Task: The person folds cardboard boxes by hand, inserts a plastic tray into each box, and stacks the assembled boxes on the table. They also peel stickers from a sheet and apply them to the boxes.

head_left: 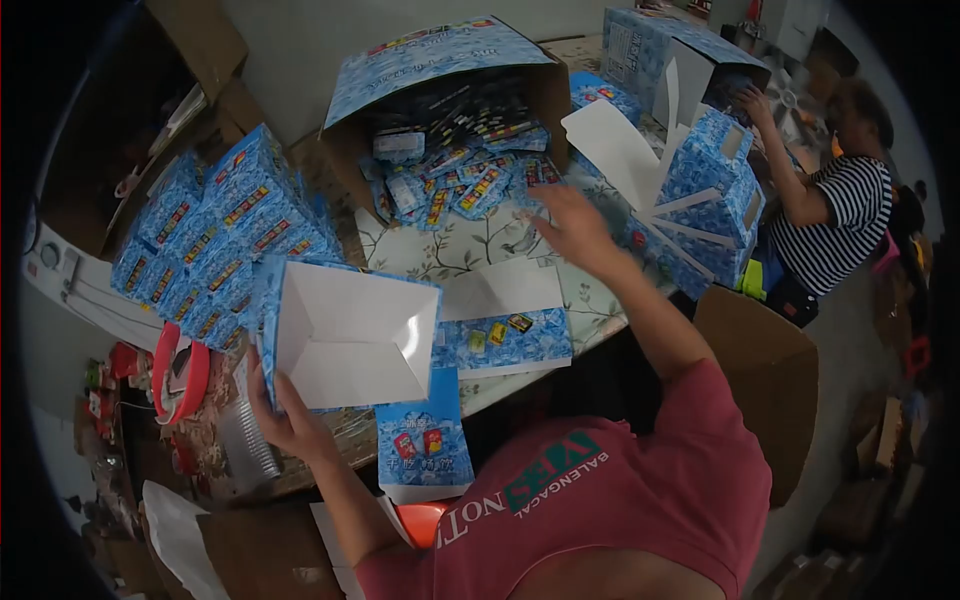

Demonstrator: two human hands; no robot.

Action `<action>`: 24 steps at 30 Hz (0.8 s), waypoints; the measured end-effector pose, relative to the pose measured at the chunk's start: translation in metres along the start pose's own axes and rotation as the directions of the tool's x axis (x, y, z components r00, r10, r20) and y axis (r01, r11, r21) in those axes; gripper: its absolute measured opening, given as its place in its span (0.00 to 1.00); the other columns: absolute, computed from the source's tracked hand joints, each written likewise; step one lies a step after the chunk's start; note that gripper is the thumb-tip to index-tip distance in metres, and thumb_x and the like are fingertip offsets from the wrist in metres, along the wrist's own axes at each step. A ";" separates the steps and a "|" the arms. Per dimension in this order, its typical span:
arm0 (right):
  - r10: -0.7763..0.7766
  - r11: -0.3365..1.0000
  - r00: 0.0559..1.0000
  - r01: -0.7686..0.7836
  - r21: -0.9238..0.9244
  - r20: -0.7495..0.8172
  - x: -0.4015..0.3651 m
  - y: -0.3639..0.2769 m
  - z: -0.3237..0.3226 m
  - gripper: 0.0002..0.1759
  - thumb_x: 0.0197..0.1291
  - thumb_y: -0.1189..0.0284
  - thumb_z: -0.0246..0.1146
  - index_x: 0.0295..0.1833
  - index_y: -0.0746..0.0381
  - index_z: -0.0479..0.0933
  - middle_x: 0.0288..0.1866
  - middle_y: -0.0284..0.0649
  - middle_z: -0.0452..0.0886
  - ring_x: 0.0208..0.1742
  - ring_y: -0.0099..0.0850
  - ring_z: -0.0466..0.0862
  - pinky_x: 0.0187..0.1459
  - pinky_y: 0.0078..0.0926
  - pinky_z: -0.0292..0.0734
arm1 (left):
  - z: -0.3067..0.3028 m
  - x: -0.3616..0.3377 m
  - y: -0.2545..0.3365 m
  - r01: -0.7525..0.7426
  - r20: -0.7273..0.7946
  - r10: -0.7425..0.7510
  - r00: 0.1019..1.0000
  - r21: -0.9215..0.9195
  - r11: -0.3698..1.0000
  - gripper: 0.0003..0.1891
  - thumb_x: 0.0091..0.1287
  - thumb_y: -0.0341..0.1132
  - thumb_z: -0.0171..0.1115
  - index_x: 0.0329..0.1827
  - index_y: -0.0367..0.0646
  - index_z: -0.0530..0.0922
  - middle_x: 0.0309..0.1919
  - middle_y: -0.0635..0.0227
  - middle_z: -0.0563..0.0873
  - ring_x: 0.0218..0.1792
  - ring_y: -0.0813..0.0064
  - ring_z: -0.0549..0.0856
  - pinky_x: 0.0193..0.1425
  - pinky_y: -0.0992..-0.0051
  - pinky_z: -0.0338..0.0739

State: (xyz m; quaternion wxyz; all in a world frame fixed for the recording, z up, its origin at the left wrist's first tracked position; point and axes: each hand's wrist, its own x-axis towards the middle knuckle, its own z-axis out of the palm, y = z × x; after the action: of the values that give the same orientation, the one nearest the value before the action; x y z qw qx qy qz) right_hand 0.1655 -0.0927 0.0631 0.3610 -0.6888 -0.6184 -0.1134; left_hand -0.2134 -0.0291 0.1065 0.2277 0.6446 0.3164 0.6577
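My left hand grips an opened carton by its left side. The carton is white inside and printed blue outside, with its mouth tilted up toward me. Its flaps spread out, one blue flap hanging over the table edge and another lying to the right. My right hand is over the table, fingers apart, with nothing visible in it. Just beyond it lies a pile of small blue and colourful packets, spilling from a large blue box on its side.
Closed blue cartons are stacked at the left. Open, unfilled-looking cartons stand at the right, beside another large box. A person in a striped shirt reaches into it. A pink ring-shaped object lies at the left edge.
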 end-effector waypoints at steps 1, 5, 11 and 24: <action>0.066 0.998 0.997 -0.066 0.003 0.043 -0.004 0.017 -0.010 0.19 0.55 0.72 0.62 0.54 0.63 0.73 0.50 0.46 0.77 0.53 0.44 0.75 0.53 0.35 0.71 | -0.001 -0.004 0.010 -0.144 -0.077 0.143 0.987 -0.015 0.989 0.12 0.67 0.30 0.53 0.51 0.35 0.74 0.56 0.50 0.75 0.59 0.66 0.74 0.58 0.65 0.71; 0.162 0.857 0.957 -0.258 0.446 0.242 -0.008 -0.017 -0.019 0.19 0.59 0.72 0.60 0.56 0.64 0.72 0.50 0.43 0.78 0.52 0.36 0.78 0.52 0.30 0.71 | 0.013 -0.025 0.004 -0.433 0.167 0.401 0.901 0.288 0.854 0.13 0.62 0.29 0.57 0.49 0.41 0.76 0.60 0.56 0.73 0.62 0.61 0.70 0.66 0.55 0.59; -0.044 0.731 0.999 0.012 0.682 0.030 -0.016 -0.079 0.024 0.19 0.60 0.70 0.60 0.56 0.62 0.72 0.53 0.44 0.76 0.54 0.34 0.76 0.53 0.29 0.70 | 0.049 -0.093 -0.022 -0.545 0.506 0.303 0.807 0.443 0.711 0.17 0.54 0.33 0.65 0.48 0.47 0.79 0.58 0.69 0.76 0.63 0.64 0.70 0.68 0.54 0.54; -0.518 0.767 0.700 0.126 0.630 0.492 -0.064 -0.097 0.022 0.11 0.55 0.68 0.64 0.40 0.63 0.76 0.40 0.42 0.79 0.41 0.32 0.79 0.51 0.30 0.69 | 0.026 -0.139 -0.020 0.572 0.040 -0.574 0.818 0.054 0.818 0.30 0.60 0.25 0.56 0.67 0.34 0.59 0.65 0.51 0.63 0.65 0.59 0.66 0.66 0.61 0.58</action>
State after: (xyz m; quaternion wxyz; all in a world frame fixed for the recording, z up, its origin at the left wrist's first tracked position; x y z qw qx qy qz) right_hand 0.0547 -0.1305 0.0430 0.2825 -0.4243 -0.8240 0.2473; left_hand -0.1811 -0.1107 -0.0065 0.4106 0.5415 0.5022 0.5348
